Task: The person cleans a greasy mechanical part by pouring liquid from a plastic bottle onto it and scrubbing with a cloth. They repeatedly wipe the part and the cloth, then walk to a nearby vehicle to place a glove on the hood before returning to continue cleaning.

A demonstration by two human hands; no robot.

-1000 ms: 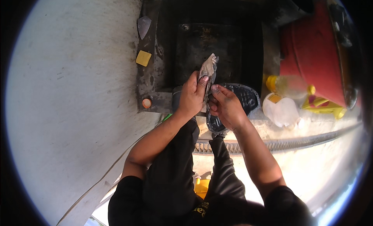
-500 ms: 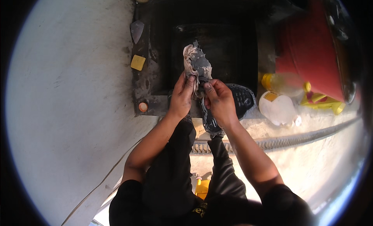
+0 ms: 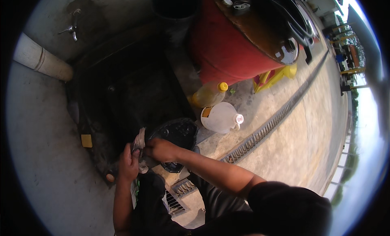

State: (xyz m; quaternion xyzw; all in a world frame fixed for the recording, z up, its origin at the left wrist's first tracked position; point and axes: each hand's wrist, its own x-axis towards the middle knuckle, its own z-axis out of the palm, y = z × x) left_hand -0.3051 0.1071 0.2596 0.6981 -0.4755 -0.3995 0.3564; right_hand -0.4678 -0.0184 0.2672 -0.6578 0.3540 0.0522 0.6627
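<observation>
My left hand [image 3: 128, 164] is closed round a crumpled, stained pale rag [image 3: 140, 139], its thumb pressing on it. My right hand [image 3: 161, 150] meets the rag from the other side with its fingers curled in. A small dark part seems to sit between the two hands, mostly hidden by fingers and cloth. Just beyond my right hand, a black pan [image 3: 178, 131] with holes along its flanged rim rests on the edge of a large dark basin [image 3: 87, 122].
A yellow sponge [image 3: 86, 140] and a small round cap [image 3: 110, 177] lie on the basin's left edge. To the right stand a white jug [image 3: 219, 117], a yellow-capped bottle [image 3: 210, 94] and a red drum [image 3: 231, 45]. A drain grate [image 3: 264, 132] crosses the floor; a tap [image 3: 73, 27] is on the wall.
My view has swung to the right and up, bringing the drum top, tap and outdoor yard into sight. Both hands stay together at the rag, which now shows narrower and more upright.
</observation>
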